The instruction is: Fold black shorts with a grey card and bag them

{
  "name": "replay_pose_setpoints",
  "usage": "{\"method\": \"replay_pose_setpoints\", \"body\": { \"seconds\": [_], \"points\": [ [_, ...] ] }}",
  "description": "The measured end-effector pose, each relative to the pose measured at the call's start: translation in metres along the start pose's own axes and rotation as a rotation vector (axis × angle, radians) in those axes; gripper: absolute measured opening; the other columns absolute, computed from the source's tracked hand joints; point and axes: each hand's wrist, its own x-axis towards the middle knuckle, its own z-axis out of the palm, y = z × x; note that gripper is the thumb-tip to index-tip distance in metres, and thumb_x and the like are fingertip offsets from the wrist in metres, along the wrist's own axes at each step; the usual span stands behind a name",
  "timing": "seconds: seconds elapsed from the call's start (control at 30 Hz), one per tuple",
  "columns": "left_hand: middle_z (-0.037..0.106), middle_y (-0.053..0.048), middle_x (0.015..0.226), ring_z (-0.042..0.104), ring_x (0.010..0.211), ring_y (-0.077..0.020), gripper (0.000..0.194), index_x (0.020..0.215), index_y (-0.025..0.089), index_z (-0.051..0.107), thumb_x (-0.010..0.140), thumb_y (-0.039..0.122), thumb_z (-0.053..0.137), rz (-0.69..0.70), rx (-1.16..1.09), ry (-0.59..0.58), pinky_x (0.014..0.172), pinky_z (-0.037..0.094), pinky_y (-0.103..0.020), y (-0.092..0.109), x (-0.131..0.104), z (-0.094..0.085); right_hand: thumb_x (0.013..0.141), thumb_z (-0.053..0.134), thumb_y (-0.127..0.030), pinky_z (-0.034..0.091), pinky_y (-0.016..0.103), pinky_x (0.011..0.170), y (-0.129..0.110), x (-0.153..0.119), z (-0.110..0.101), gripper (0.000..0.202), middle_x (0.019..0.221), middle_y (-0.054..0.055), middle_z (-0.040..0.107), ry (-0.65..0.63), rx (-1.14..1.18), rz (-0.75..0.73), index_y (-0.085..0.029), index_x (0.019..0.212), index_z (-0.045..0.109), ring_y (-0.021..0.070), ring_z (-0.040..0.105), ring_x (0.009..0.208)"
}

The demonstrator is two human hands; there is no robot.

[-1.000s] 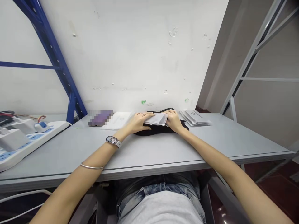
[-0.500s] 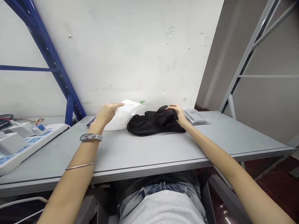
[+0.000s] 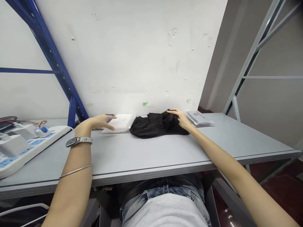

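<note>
My left hand (image 3: 100, 122) is over the left part of the table, thumb and fingers apart, with nothing held. Just right of its fingertips lies a flat white packet (image 3: 123, 122) in a clear, thin sleeve. A purple-edged flat object (image 3: 109, 116) shows partly behind that hand. Right of the packet rests a bunched black fabric piece (image 3: 151, 126) with a rounded left edge; its exact kind is unclear. My right hand (image 3: 180, 119) grips the raised right end of the fabric, fingers over the top and thumb hidden.
A stack of white printed packets (image 3: 200, 118) sits beyond my right hand. At the left, a white power strip (image 3: 35, 143) carries plugs and cables. A blue rack post (image 3: 54, 63) rises by the wall. The grey table's front edge (image 3: 151, 171) runs close to my body.
The white packet, lifted and tilted in my left hand before, now lies flat on the table. My left hand has let go and shifted left. My right hand has stayed at the black fabric.
</note>
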Motion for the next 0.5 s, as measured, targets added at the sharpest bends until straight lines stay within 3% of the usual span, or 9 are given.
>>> {"method": "replay_pose_setpoints", "body": {
  "seconds": [0.1,0.17,0.23,0.37,0.5],
  "points": [
    [0.045,-0.006,0.151,0.044,0.135,-0.0301,0.080,0.147,0.025,0.041,0.078,0.056,0.065,0.111,-0.084,-0.035,0.112,0.034,-0.042,0.028,-0.008,-0.003,0.073,0.036,0.002,0.042,0.041,0.106,-0.012,0.001,0.010,0.070,0.132,0.008,0.059,-0.013,0.036,-0.082,-0.021,0.137,0.056,0.0215,0.054,0.121],
    [0.040,-0.002,0.154,0.040,0.139,-0.0274,0.072,0.149,0.030,0.038,0.086,0.062,0.051,0.204,-0.154,0.068,0.114,0.033,-0.038,0.054,-0.010,0.004,0.072,0.034,0.004,0.041,0.040,0.108,-0.018,0.002,0.014,0.077,0.136,0.005,0.057,-0.039,0.047,-0.115,-0.025,0.141,0.051,0.0189,0.052,0.125],
    [0.039,0.000,0.154,0.037,0.141,-0.0254,0.067,0.149,0.031,0.037,0.090,0.062,0.045,0.331,-0.190,0.138,0.115,0.032,-0.037,0.081,-0.009,0.015,0.069,0.032,0.007,0.040,0.038,0.109,-0.021,0.003,0.009,0.079,0.137,0.003,0.057,-0.062,0.002,-0.098,-0.027,0.137,0.056,0.0177,0.052,0.126],
    [0.040,-0.001,0.154,0.035,0.141,-0.0240,0.061,0.147,0.029,0.041,0.093,0.058,0.041,0.553,-0.140,0.110,0.115,0.030,-0.037,0.120,-0.003,0.038,0.068,0.034,0.009,0.042,0.036,0.106,-0.009,0.004,-0.023,0.065,0.133,0.005,0.060,-0.185,-0.186,0.016,-0.023,0.109,0.073,0.0201,0.054,0.122],
    [0.046,-0.004,0.150,0.041,0.137,-0.0251,0.059,0.144,0.027,0.045,0.094,0.057,0.041,0.626,-0.101,0.048,0.112,0.033,-0.037,0.150,0.010,0.051,0.069,0.038,0.008,0.048,0.036,0.097,0.013,-0.002,-0.055,0.058,0.114,0.003,0.070,-0.400,-0.351,0.188,-0.025,0.100,0.075,0.0224,0.062,0.109]
  ]
}}
